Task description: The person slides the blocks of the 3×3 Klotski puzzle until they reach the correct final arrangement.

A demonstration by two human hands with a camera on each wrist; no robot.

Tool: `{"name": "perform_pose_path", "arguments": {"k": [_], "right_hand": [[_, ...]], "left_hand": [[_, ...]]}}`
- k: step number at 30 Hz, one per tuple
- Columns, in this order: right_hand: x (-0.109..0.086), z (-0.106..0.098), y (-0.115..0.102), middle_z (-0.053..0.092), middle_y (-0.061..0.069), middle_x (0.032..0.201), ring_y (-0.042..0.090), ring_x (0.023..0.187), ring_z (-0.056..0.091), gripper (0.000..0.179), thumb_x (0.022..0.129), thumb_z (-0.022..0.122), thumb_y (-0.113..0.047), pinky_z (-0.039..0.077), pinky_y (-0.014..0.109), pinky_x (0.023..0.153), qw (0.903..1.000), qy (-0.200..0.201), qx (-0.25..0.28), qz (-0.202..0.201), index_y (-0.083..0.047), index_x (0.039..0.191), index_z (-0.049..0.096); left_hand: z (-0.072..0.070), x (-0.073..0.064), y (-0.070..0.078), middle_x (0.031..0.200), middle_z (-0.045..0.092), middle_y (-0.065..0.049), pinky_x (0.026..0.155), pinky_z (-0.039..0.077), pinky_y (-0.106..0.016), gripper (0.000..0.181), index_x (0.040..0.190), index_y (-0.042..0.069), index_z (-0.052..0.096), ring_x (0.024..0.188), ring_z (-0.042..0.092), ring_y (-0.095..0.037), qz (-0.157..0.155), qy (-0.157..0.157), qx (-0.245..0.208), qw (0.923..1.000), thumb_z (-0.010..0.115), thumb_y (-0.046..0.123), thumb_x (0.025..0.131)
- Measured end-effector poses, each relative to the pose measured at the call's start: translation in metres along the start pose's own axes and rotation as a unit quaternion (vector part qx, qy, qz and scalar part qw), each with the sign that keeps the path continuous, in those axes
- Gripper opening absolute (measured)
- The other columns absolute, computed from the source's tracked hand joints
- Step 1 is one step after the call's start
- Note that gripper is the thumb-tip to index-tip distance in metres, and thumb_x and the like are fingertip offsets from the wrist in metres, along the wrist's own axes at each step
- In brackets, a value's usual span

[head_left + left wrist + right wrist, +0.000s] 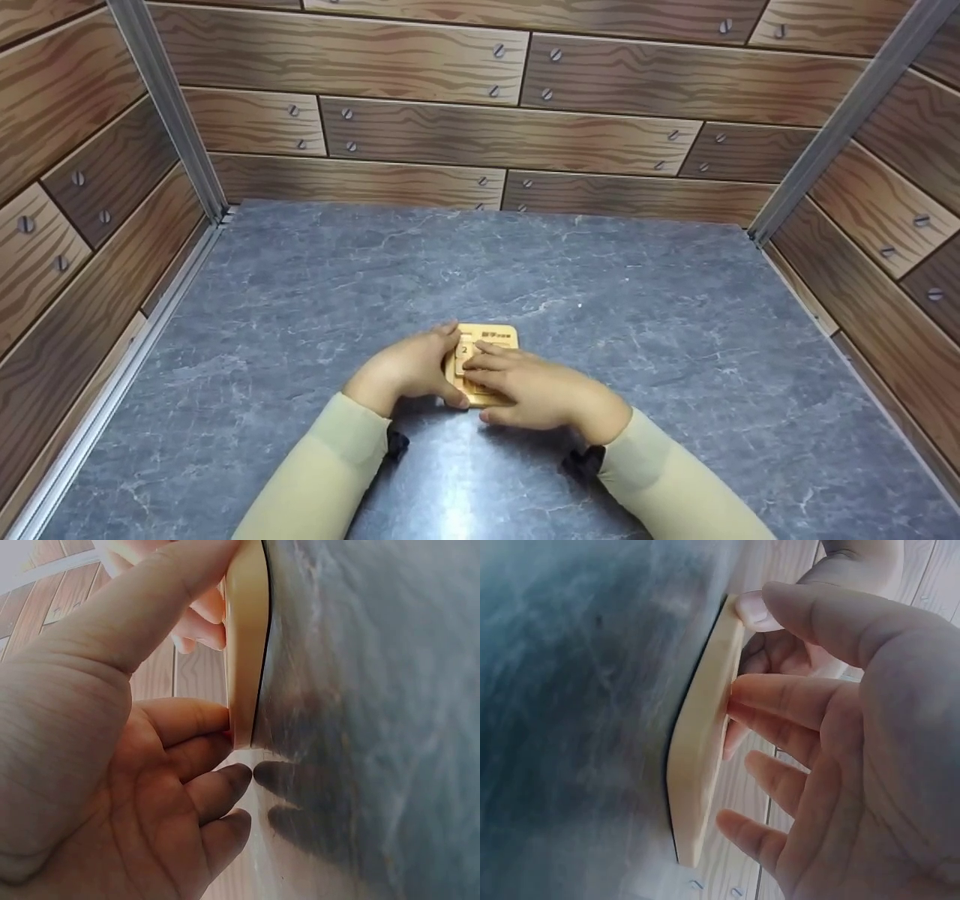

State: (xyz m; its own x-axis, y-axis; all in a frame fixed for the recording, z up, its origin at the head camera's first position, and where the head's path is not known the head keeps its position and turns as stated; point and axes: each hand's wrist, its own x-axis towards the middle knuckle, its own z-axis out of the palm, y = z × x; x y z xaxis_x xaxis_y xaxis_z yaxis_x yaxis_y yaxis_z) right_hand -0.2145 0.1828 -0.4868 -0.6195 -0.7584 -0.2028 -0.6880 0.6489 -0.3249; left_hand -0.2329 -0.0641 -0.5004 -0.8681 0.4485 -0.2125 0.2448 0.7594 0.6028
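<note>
A small yellow wooden number slide puzzle (489, 334) lies flat on the table, with dark print along its top edge. One tile (464, 350) showing a 2 is visible at its upper left; the hands cover most of the others. My left hand (409, 367) holds the puzzle's left side, thumb at the near corner and fingers at the far one. From the right, my right hand (536, 386) reaches over the board, its extended fingertips touching the tile face. In the right wrist view, the board's edge (697, 742) shows beside those fingers, with the thumb held apart from them.
The grey marbled tabletop (637, 315) surrounds the puzzle. Wood-patterned panels (420, 64) stand at the back and both sides, joined by metal corner posts (169, 105). Dark straps (585, 461) sit under both wrists.
</note>
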Motion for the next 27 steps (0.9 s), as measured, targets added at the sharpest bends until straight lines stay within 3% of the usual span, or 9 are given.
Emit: {"name": "perform_pose_path", "arguments": {"k": [5, 12, 27], "right_hand": [[-0.010, -0.006, -0.001, 0.038, 0.008, 0.185, 0.034, 0.174, 0.033, 0.069, 0.112, 0.066, -0.047, 0.026, 0.062, 0.144, 0.9999, 0.013, -0.007, 0.002, -0.016, 0.172, 0.050], [-0.030, 0.002, -0.001, 0.050, 0.015, 0.178, 0.037, 0.168, 0.045, 0.057, 0.110, 0.071, -0.041, 0.035, 0.061, 0.141, 0.9991, 0.026, -0.034, -0.007, -0.010, 0.157, 0.066], [-0.023, 0.016, -0.007, 0.046, 0.012, 0.181, 0.036, 0.171, 0.039, 0.067, 0.109, 0.071, -0.044, 0.034, 0.061, 0.141, 0.9987, 0.029, -0.039, -0.017, -0.009, 0.165, 0.059]], "left_hand": [[0.000, 0.000, 0.002, 0.188, 0.028, -0.014, 0.145, 0.027, -0.056, 0.124, 0.176, 0.003, 0.036, 0.173, 0.033, -0.041, 0.000, 0.002, 0.003, 1.0000, 0.105, 0.037, 0.079], [0.001, 0.001, 0.002, 0.188, 0.028, -0.013, 0.145, 0.029, -0.054, 0.123, 0.176, 0.003, 0.037, 0.173, 0.034, -0.040, 0.000, 0.000, 0.004, 1.0000, 0.105, 0.038, 0.080], [0.000, -0.001, 0.001, 0.188, 0.029, -0.015, 0.145, 0.028, -0.055, 0.123, 0.176, 0.003, 0.037, 0.172, 0.035, -0.041, 0.003, 0.004, -0.001, 1.0000, 0.105, 0.035, 0.079]]}}
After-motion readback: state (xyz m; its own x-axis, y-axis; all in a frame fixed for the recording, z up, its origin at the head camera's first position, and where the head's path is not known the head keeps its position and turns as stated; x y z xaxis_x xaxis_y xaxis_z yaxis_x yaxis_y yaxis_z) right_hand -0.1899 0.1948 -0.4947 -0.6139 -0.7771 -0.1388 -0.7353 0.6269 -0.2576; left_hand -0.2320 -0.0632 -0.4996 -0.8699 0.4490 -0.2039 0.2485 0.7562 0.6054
